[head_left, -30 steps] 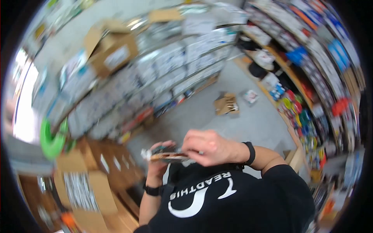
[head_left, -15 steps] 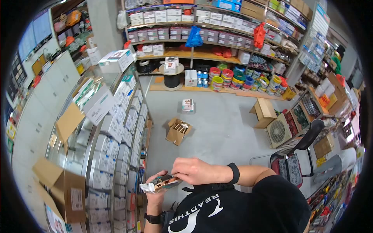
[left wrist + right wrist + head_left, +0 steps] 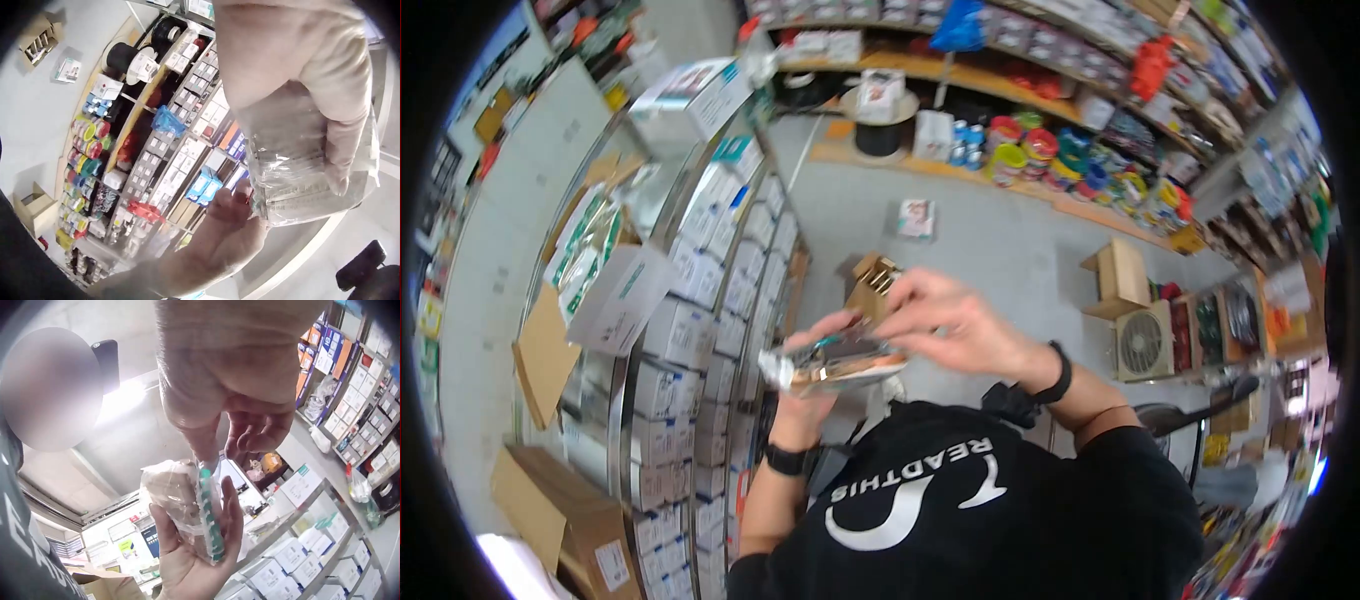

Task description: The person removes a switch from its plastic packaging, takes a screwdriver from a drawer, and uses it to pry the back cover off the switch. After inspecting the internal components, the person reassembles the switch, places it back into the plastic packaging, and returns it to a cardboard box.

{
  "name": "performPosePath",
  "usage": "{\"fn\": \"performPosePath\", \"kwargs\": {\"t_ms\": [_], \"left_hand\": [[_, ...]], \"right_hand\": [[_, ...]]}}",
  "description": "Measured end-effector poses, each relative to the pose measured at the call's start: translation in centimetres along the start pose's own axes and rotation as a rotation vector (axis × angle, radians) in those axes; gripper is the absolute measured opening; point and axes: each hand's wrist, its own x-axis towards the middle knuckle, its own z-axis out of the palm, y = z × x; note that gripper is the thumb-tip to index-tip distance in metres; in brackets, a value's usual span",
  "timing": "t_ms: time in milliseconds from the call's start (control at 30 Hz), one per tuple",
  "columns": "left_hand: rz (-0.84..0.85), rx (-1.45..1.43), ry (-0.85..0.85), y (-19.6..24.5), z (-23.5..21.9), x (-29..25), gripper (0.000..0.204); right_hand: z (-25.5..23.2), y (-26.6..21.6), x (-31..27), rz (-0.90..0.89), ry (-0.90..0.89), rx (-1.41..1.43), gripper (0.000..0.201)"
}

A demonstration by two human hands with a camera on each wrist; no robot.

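Note:
A clear plastic-wrapped packet (image 3: 840, 372) is held up in front of the black shirt by my left hand (image 3: 805, 410). In the left wrist view, the thumb of that hand lies over the wrapped flat side of the packet (image 3: 294, 165). Brown contents and a green-and-white edge show through the film in the right wrist view (image 3: 178, 497). My right hand (image 3: 955, 325) is at the packet's near-right end, where its thumb and index finger pinch the wrapping. Its other fingers are curled, as the right wrist view (image 3: 234, 394) shows.
A shelf rack of white boxes (image 3: 685, 340) stands close on the left, with open cartons (image 3: 570, 520) by it. On the floor ahead lie a small open carton (image 3: 868, 290) and a white box (image 3: 916, 218). A fan unit (image 3: 1145, 342) and a chair (image 3: 1200, 408) are at right.
The head view has swung from the box racks toward the back shelves and tilted. The packet shows its wrapped side more broadly, and my right fingers have shifted along its edge.

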Motion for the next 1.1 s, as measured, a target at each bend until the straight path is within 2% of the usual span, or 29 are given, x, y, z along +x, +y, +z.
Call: {"fn": "performPosePath", "kwargs": {"t_ms": [33, 67, 133, 167, 200, 267, 300, 333, 367, 400, 433, 533, 567, 600, 667, 733, 800, 867, 933, 1000, 1033, 1067, 1100], "left_hand": [[-0.072, -0.057, 0.007, 0.0, -0.7, 1.1, 0.034], [0.0, -0.115, -0.055, 0.3, -0.5, 2.4, 0.03], [0.084, -0.11, -0.065, 0.0, -1.4, 3.5, 0.027], [0.098, -0.095, -0.043, 0.0, -1.8, 3.9, 0.027], [0.143, -0.085, -0.028, 0.2, -2.3, 4.5, 0.026], [0.188, -0.064, 0.001, 0.6, -3.2, 5.4, 0.024], [0.15, -0.091, 0.078, 1.1, -3.4, 5.8, 0.025], [0.112, -0.12, 0.154, 1.5, -3.6, 6.0, 0.032], [0.147, 0.081, 0.095, 1.7, -4.1, 6.4, 0.042], [0.104, -0.073, 0.07, 2.0, -4.7, 6.8, 0.051], [0.119, -0.062, 0.092, 2.4, -4.8, 7.3, 0.049], [0.172, -0.028, 0.134, 2.8, -5.3, 8.1, 0.046], [0.194, -0.007, 0.146, 3.2, -5.5, 8.3, 0.045], [0.207, 0.013, 0.2, 3.6, -5.4, 8.3, 0.042], [0.156, -0.068, 0.262, 3.8, -6.4, 7.6, 0.043], [0.185, 0.007, 0.269, 3.8, -6.7, 7.2, 0.047], [0.144, 0.039, 0.367, 3.9, -6.3, 6.3, 0.055], [0.171, 0.049, 0.422, 4.2, -6.0, 5.0, 0.061], [0.181, 0.057, 0.474, 4.8, -5.7, 3.5, 0.067], [0.015, 0.391, 0.592, 5.5, -5.2, 1.9, 0.076], [0.071, 0.522, 0.648, 5.5, -4.9, 1.4, 0.062], [0.071, 0.522, 0.654, 5.7, -4.8, 1.0, 0.062], [0.063, 0.59, 0.71, 6.1, -4.8, 0.7, 0.052]], "right_hand": [[-0.7, 0.7, 1.2, -0.004, -0.022, -0.003, 0.012], [-0.7, 1.1, 2.3, 0.0, -0.042, 0.041, 0.012], [-0.9, 1.4, 4.5, 0.366, -0.098, 0.264, 0.012], [-1.0, 1.4, 5.7, 0.459, -0.132, 0.401, 0.008], [-1.0, 2.3, 6.6, 0.444, -0.155, 0.411, 0.008], [-0.9, 4.0, 7.6, 0.275, -0.261, 0.346, 0.007], [-0.6, 3.9, 8.4, 0.184, -0.152, 0.302, 0.007], [-0.2, 3.8, 9.0, 0.183, -0.162, 0.316, 0.007], [0.1, 3.8, 9.8, 0.025, -0.065, 0.243, 0.006], [0.3, 3.8, 10.7, -0.141, 0.031, 0.166, 0.005], [0.5, 4.0, 11.5, -0.208, 0.057, 0.127, 0.007], [0.3, 4.8, 13.3, -0.336, -0.004, 0.122, 0.011], [0.2, 5.2, 14.1, -0.38, -0.123, 0.189, 0.02], [0.2, 4.9, 14.6, -0.291, -0.226, 0.263, 0.028], [1.4, 5.2, 15.1, -0.251, -0.261, 0.234, 0.033], [2.5, 6.5, 15.1, -0.345, -0.24, 0.196, 0.033], [3.4, 7.4, 15.3, -0.372, -0.256, 0.236, 0.028], [3.9, 7.9, 15.4, -0.242, -0.288, 0.328, 0.024], [4.4, 8.4, 15.8, -0.256, -0.342, 0.354, 0.022], [5.2, 8.9, 15.8, -0.267, -0.418, 0.387, 0.022], [5.7, 8.8, 16.0, -0.291, -0.444, 0.384, 0.022], [6.1, 8.6, 16.2, -0.29, -0.449, 0.387, 0.022], [6.4, 8.2, 16.5, -0.288, -0.48, 0.376, 0.021]]}}
